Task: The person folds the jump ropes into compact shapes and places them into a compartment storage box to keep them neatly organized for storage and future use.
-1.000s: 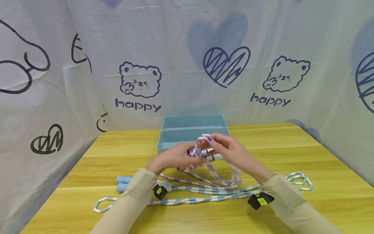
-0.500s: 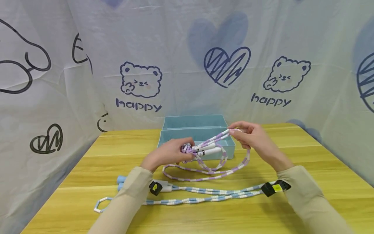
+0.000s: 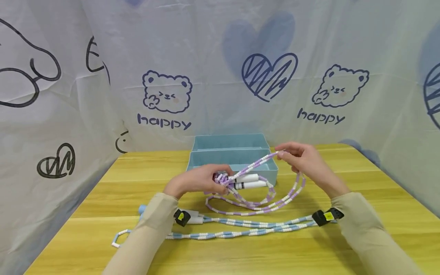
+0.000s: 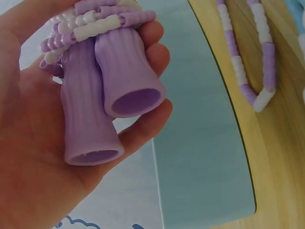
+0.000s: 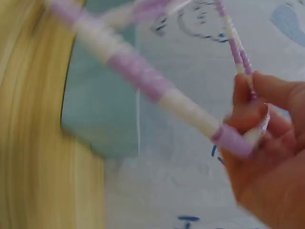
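Left hand (image 3: 197, 180) grips two lilac handles (image 4: 109, 86), right hand (image 3: 306, 158) pinches their beaded rope (image 5: 138, 75), blue box (image 4: 200, 157) behind, the surface's right edge (image 3: 398, 182) well apart!

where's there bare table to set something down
Bare table: left of the box, right of the right hand, and between the sleeves, nearer than the blue rope. Crowded: just in front of the box, where the left hand holds the purple rope.

This looks like a curtained-off booth; the building cannot be told. Pale cartoon-printed cloth (image 3: 214, 49) encloses a wood-grain surface (image 3: 223, 256) on three sides.
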`<state>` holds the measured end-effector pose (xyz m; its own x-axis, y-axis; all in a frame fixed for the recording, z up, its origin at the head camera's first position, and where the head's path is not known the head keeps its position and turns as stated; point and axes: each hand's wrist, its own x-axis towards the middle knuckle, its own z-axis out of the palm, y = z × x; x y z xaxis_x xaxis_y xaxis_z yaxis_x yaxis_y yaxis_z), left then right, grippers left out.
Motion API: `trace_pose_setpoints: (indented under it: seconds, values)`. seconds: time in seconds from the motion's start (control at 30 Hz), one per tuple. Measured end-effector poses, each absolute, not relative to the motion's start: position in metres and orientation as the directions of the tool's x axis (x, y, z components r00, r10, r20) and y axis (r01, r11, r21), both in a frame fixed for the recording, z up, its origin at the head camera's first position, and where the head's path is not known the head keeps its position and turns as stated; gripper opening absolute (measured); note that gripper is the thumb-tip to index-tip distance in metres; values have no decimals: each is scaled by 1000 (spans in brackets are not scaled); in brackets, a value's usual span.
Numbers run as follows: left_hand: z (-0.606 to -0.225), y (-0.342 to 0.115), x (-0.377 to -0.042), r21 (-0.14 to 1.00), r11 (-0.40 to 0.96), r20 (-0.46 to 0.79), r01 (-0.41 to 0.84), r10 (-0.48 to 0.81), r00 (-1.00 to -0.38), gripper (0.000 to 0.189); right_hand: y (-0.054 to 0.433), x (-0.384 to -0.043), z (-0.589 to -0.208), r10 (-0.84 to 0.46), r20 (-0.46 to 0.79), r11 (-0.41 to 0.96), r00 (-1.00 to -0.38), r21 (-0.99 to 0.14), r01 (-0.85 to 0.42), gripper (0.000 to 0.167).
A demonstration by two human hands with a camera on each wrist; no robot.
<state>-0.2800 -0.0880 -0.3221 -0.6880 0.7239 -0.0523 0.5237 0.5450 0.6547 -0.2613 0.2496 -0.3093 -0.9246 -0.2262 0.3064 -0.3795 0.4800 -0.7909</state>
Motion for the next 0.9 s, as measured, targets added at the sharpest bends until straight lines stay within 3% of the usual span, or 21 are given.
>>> trace_pose_setpoints:
  seconds: [0.13,0.23,0.5,0.73,0.9]
  values:
    - [-319,-88,-279,668,532,-51,520,730,-682,43,249,-262,-315,-139,340,718,-930,-612,-331,34]
    - [-318,-89,-278,704,504,-47,501,737,-674,44,251,-263,-318,-112,336,789,-935,-541,-289,37]
    - [-320,-94,-279,867,305,-17,394,808,-589,72,259,-268,-322,-237,307,727,-922,-574,-377,31]
    - [-321,-97,-282,926,217,-5,308,825,-565,68,261,-275,-329,-257,291,691,-922,-612,-386,24]
    - [-323,-99,-287,932,210,8,296,803,-596,64,261,-278,-334,-323,244,717,-915,-568,-404,17]
